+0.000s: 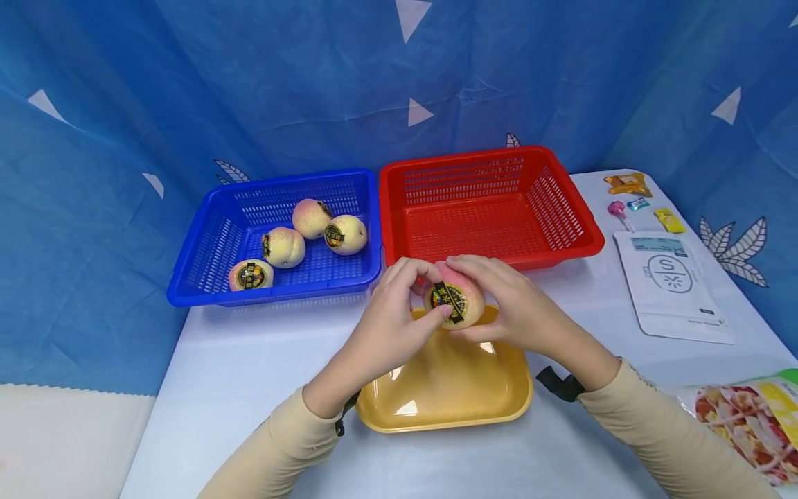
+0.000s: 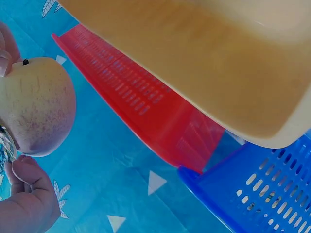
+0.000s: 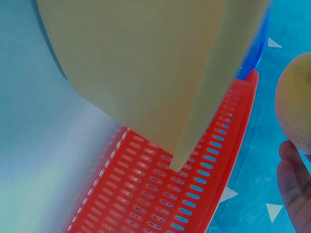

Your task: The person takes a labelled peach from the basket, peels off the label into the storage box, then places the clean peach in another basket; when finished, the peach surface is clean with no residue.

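Both hands hold one peach (image 1: pixel 454 298) with a black and gold sticker above the far edge of a yellow tray (image 1: pixel 445 398). My left hand (image 1: pixel 399 305) grips it from the left, thumb on the sticker. My right hand (image 1: pixel 508 301) curls round its right side and top. In the left wrist view the peach (image 2: pixel 36 104) fills the left edge between fingers (image 2: pixel 26 179). The right wrist view shows the peach (image 3: pixel 295 104) at the right edge above a fingertip (image 3: pixel 294 174).
A blue basket (image 1: pixel 212 242) at the back left holds several stickered peaches (image 1: pixel 283 246). A red basket (image 1: pixel 486 208) stands beside it. A white pouch (image 1: pixel 670 284), small sweets (image 1: pixel 626 184) and a snack bag (image 1: pixel 754 419) lie on the right of the table.
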{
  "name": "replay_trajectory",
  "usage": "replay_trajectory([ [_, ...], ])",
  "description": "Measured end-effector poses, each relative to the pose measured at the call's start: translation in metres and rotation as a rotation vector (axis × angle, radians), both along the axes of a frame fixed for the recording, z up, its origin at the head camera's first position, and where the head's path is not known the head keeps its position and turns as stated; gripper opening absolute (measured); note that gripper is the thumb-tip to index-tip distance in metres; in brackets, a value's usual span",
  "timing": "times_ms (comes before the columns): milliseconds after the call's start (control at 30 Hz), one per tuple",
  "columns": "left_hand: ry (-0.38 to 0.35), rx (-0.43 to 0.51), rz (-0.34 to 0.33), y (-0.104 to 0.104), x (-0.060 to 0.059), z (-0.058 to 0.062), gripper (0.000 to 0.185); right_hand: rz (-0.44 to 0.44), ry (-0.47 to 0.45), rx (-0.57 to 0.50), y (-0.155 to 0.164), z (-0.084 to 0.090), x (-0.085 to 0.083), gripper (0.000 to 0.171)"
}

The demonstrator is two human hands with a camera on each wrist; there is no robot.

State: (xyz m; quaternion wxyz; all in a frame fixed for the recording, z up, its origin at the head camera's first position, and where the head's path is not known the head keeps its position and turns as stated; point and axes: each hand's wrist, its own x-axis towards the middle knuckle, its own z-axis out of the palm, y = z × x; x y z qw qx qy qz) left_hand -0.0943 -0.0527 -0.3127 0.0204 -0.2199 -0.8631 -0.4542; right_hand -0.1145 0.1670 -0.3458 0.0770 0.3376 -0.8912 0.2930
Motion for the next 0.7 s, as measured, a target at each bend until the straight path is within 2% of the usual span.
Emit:
replay_trajectory([
  [133,-0.001,0.028,-0.002,0.0001,0.0002,0.0012,0.027,-0.005,0.004,0.003,0.0001,0.0008,0.0006,0.093],
  [467,-0.025,0.107,-0.08,-0.0011,0.0019,0.0,0.024,-0.028,-0.012,0.021,0.0016,0.0009,0.0032,0.094],
  [700,-0.034,0.135,-0.097,-0.0023,0.0069,-0.0013,0.021,-0.047,-0.003,0.034,0.0061,-0.0005,0.0051,0.094],
])
